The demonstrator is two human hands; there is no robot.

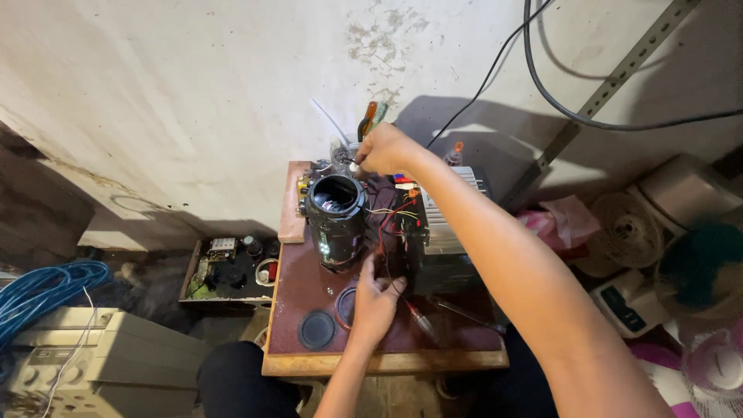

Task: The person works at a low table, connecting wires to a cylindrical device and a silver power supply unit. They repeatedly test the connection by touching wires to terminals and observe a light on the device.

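A black cylindrical device [337, 219] with an open round top stands on a small reddish-brown table [309, 286], thin red and yellow wires trailing from it to a grey finned metal box [441, 232] on its right. My left hand [376, 298] rests on the table just below the cylinder, fingers among the wires. Behind the cylinder, my right hand [385, 149] reaches to a clear container [341, 152] of tools, fingertips pinched on a small white thing I cannot identify.
Two round black caps [317, 330] lie near the table's front edge. A tray with a circuit board [226, 268] sits on the floor to the left, with blue cable [42, 288] and beige equipment [93, 356] beyond. Clutter and a fan [716, 364] crowd the right; black cables hang on the wall.
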